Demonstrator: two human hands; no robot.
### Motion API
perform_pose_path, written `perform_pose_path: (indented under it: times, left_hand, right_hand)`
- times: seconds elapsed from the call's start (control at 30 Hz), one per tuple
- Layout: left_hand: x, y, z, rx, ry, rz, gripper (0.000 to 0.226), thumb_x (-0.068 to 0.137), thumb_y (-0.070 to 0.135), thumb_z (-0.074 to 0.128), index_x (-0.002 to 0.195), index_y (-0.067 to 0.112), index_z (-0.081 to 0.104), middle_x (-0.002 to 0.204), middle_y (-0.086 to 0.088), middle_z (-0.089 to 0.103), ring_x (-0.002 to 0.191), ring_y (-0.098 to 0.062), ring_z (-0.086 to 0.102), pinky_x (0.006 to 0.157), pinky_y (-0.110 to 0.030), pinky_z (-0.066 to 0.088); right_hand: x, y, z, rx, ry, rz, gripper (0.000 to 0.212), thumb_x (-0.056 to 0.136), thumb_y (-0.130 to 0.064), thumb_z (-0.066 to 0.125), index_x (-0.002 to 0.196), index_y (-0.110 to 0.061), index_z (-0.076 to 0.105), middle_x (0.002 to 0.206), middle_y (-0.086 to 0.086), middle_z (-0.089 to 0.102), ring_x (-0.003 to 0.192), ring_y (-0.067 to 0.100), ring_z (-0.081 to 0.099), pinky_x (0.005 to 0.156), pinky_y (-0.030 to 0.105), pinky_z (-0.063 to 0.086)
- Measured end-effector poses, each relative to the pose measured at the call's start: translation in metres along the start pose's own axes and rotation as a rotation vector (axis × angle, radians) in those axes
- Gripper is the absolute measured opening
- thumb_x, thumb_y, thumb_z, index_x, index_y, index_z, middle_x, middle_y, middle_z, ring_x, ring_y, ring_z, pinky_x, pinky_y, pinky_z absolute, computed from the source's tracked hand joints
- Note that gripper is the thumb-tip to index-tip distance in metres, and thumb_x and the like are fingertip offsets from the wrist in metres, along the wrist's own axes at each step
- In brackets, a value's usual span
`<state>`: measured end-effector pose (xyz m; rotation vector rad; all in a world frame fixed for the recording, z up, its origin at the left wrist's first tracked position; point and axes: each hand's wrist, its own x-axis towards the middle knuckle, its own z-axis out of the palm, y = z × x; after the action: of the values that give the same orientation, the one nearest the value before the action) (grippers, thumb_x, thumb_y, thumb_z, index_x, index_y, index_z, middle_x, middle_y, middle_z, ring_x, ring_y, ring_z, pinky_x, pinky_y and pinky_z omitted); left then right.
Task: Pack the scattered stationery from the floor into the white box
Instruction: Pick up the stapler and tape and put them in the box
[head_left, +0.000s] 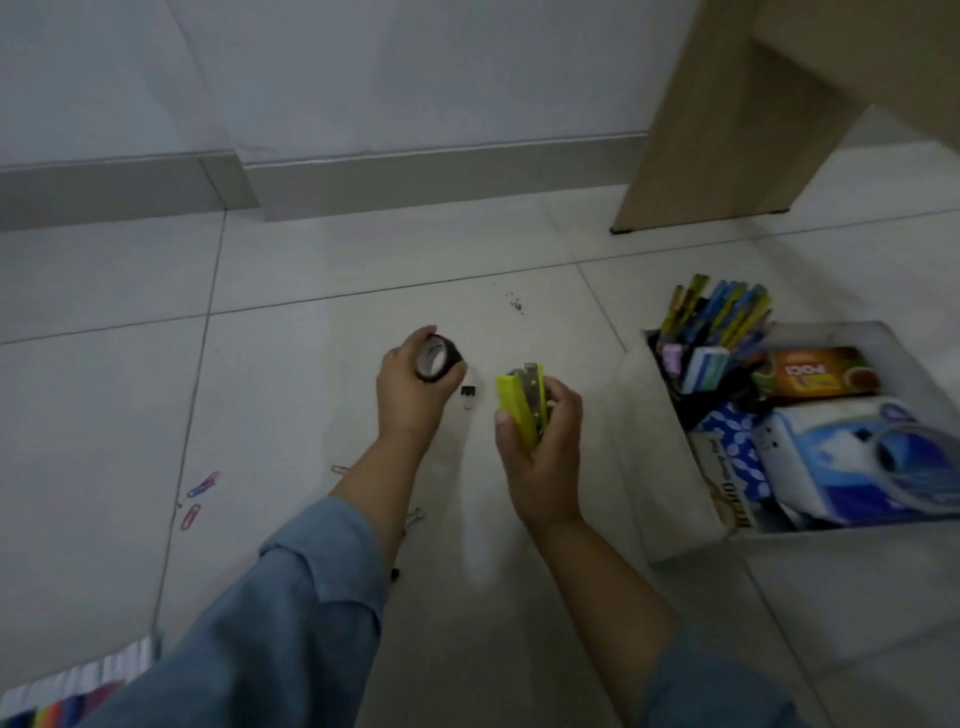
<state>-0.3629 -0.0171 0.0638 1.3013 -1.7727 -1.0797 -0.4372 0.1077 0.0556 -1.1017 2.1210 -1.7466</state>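
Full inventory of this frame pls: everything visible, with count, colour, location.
tape roll: 1, black, in left hand
stapler: 1, yellow, in right hand
binder clip: 1, black, floor between the hands
paper clips: at least 3, pink and blue, floor left of the left forearm
white box: 1, white, open, floor at right
pens: several, blue and yellow, upright in box's far corner
carton: 1, orange, inside box
packs: count unclear, blue and white, inside box
furniture leg: 1, light wood, top right
left hand: grips tape roll
right hand: grips stapler
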Motion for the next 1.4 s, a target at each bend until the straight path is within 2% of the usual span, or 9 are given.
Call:
perform_pose_path:
  times: [0.07,0.13,0.33,0.43,0.6,0.77,0.9,1.07,1.4]
  left_hand:
    - [-0.015,0.027,0.016,-0.036,-0.03,0.087,0.048,0.074,0.023,0.076,0.118,0.016,0.059,0.118,-0.007,0.061,0.111,-0.022,0.057,0.096,-0.036,0.048]
    - [-0.029,0.053,0.03,-0.094,-0.066,0.137,0.046,0.072,0.022,0.078,0.114,0.014,0.061,0.116,-0.004,0.064,0.109,-0.021,0.059,0.094,-0.042,0.05]
    - [-0.077,0.097,0.074,-0.123,-0.282,0.291,0.046,0.073,0.031,0.077,0.115,0.023,0.061,0.112,0.005,0.064,0.103,-0.015,0.061,0.089,-0.04,0.053]
    - [-0.093,0.107,0.093,-0.097,-0.361,0.323,0.051,0.073,0.031,0.077,0.12,0.023,0.059,0.117,0.001,0.065,0.105,-0.017,0.061,0.091,-0.037,0.053]
    - [-0.108,0.114,0.113,-0.073,-0.414,0.302,0.058,0.075,0.029,0.076,0.128,0.018,0.055,0.121,-0.005,0.062,0.109,-0.018,0.059,0.094,-0.036,0.051]
    - [-0.109,0.117,0.116,-0.14,-0.37,0.218,0.058,0.076,0.027,0.075,0.129,0.017,0.055,0.126,-0.003,0.061,0.113,-0.016,0.058,0.097,-0.038,0.05]
    - [-0.107,0.116,0.114,-0.16,-0.343,0.214,0.055,0.076,0.026,0.076,0.128,0.019,0.057,0.124,-0.001,0.063,0.111,-0.015,0.059,0.096,-0.038,0.051]
    - [-0.105,0.11,0.115,-0.129,-0.346,0.191,0.058,0.077,0.027,0.075,0.13,0.017,0.054,0.127,-0.003,0.06,0.112,-0.016,0.057,0.097,-0.037,0.051]
    - [-0.103,0.106,0.116,-0.121,-0.338,0.222,0.054,0.077,0.025,0.074,0.127,0.02,0.055,0.121,-0.002,0.063,0.107,-0.013,0.058,0.093,-0.03,0.051]
  right_hand:
    - [0.009,-0.012,-0.02,0.031,0.089,-0.001,0.06,0.081,-0.04,0.053,0.121,0.003,0.043,0.108,0.014,0.052,0.09,0.016,0.053,0.078,0.016,0.044]
    - [0.021,-0.02,-0.043,0.054,0.171,-0.011,0.056,0.083,-0.036,0.055,0.121,0.004,0.042,0.105,0.009,0.053,0.084,0.008,0.052,0.073,0.008,0.044]
    - [0.054,-0.017,-0.133,0.079,0.423,0.125,0.04,0.09,-0.017,0.057,0.125,-0.001,0.044,0.105,0.001,0.055,0.079,-0.01,0.054,0.064,-0.001,0.041]
    - [0.07,-0.003,-0.188,-0.033,0.315,0.417,0.035,0.088,-0.033,0.057,0.115,-0.011,0.054,0.103,0.004,0.059,0.082,0.013,0.056,0.064,0.021,0.044]
    - [0.089,0.011,-0.246,-0.308,-0.091,0.789,0.043,0.08,-0.041,0.066,0.102,-0.005,0.058,0.105,0.017,0.058,0.098,0.035,0.058,0.089,0.051,0.051]
    - [0.091,0.016,-0.227,-0.574,-0.315,0.652,0.048,0.075,-0.042,0.072,0.095,-0.001,0.06,0.101,0.019,0.059,0.085,0.028,0.055,0.071,0.036,0.044]
    - [0.094,0.019,-0.222,-0.768,-0.514,0.502,0.066,0.073,-0.032,0.077,0.131,-0.01,0.053,0.135,0.012,0.052,0.117,0.028,0.053,0.091,0.036,0.046]
    - [0.089,0.024,-0.214,-0.744,-0.612,0.436,0.059,0.073,-0.016,0.077,0.128,-0.017,0.057,0.127,0.011,0.061,0.109,0.026,0.059,0.089,0.034,0.049]
    - [0.075,0.046,-0.202,-0.579,-0.474,0.425,0.064,0.07,-0.012,0.079,0.129,-0.011,0.051,0.133,0.011,0.051,0.12,0.026,0.051,0.094,0.033,0.043]
